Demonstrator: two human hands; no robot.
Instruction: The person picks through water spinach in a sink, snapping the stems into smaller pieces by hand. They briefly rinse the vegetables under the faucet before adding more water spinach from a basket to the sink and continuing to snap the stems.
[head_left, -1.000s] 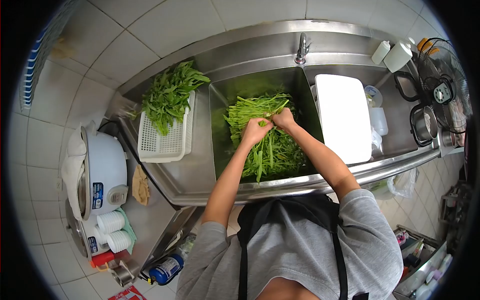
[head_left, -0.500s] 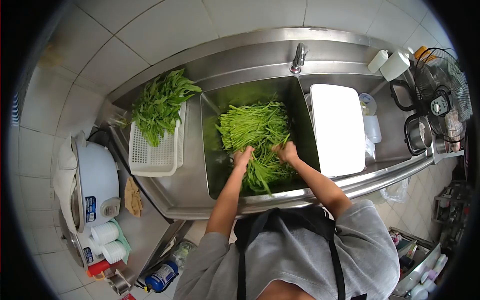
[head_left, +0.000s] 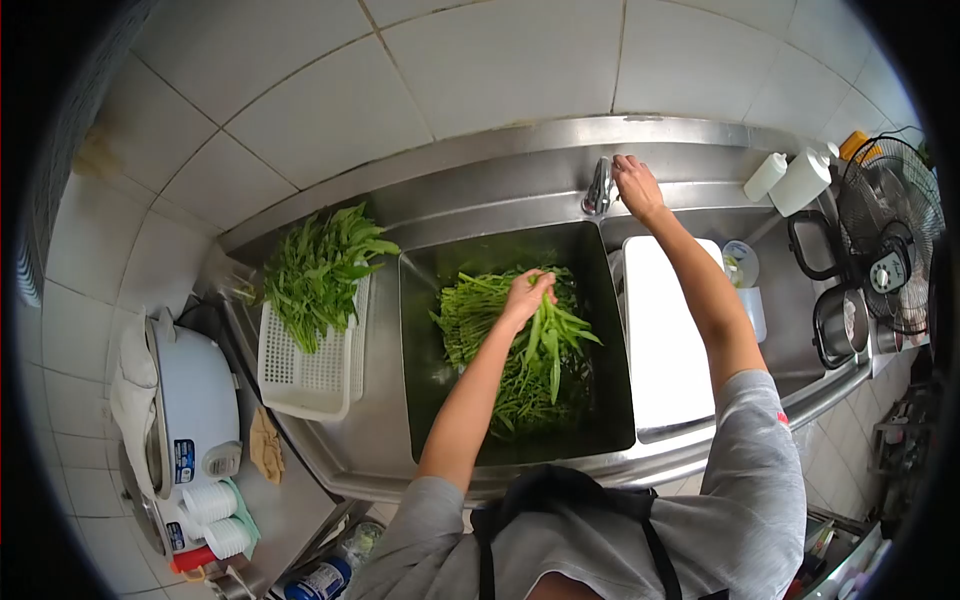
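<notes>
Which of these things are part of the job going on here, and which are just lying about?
Seemingly part of the job:
- leafy greens, some gripped by the left hand
- sink holding them
- tap, with the right hand at it
- white basket, holding more greens

Apparently just lying about:
- fan
- rice cooker
- brown cloth
- white bottles

The right hand (head_left: 637,185) has left the greens (head_left: 470,318) and reached far, to the right side of the faucet (head_left: 598,188). The left hand (head_left: 530,293) has shifted farther and rightward, now gripping leafy stems (head_left: 553,340) above the pile.
</notes>
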